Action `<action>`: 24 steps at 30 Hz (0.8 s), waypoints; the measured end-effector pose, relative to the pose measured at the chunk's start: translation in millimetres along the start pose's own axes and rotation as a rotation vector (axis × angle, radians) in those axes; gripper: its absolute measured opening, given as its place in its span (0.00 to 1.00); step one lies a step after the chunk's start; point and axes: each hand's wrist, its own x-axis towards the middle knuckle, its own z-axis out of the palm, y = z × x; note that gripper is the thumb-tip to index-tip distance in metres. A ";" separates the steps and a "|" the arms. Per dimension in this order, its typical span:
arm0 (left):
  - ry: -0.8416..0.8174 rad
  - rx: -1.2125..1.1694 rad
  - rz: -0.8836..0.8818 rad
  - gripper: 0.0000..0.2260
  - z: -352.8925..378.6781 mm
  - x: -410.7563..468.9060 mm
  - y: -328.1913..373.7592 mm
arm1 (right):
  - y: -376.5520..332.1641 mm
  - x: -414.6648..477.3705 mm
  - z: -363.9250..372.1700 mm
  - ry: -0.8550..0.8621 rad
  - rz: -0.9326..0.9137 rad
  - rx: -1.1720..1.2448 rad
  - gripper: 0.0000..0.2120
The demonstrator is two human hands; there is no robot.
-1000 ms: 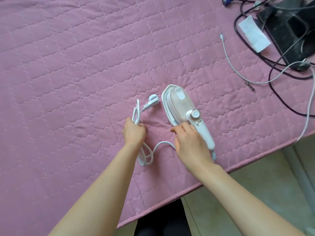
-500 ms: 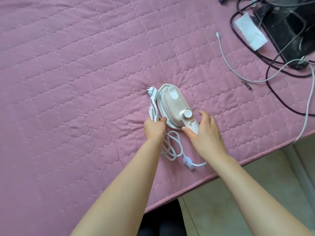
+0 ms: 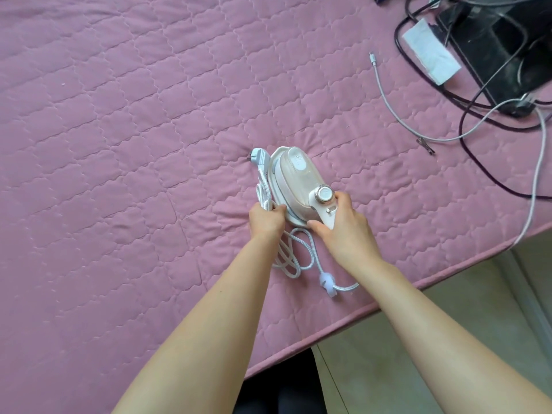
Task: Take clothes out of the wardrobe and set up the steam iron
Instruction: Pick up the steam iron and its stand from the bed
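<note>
A small white steam iron (image 3: 295, 180) with a pale pink water tank and a silver dial lies flat on the pink quilted bed cover (image 3: 119, 130). My right hand (image 3: 343, 228) wraps its white handle from the near side, thumb under, fingers by the dial. Just left of the iron's base, my left hand (image 3: 267, 219) is closed around a bundle of the iron's white cord (image 3: 294, 258). The cord's plug (image 3: 259, 156) rests beside the iron's tip. Loose loops with a cord tie trail toward the bed edge. No clothes are in view.
At the back right lie a black device (image 3: 507, 49), a white paper tag (image 3: 430, 52), tangled black cables (image 3: 478, 135) and a grey cable (image 3: 394, 112). The bed's edge runs diagonally at lower right, with pale floor (image 3: 433, 354) beyond it.
My left hand carried the bundled cord rightward up against the iron, so the plug now lies by its tip. My right hand shifted from beside the iron to gripping its handle.
</note>
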 end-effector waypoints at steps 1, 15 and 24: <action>-0.001 0.008 0.009 0.06 0.2 0.6 -0.6 | -0.7 -0.3 -1.8 -0.005 -0.008 -0.015 0.28; 0.023 0.018 0.030 0.07 -79.3 -54.0 9.3 | -44.9 -69.0 -36.4 0.056 -0.095 -0.027 0.20; 0.073 -0.089 0.049 0.08 -195.0 -146.1 16.5 | -100.0 -163.7 -81.8 0.108 -0.177 0.008 0.20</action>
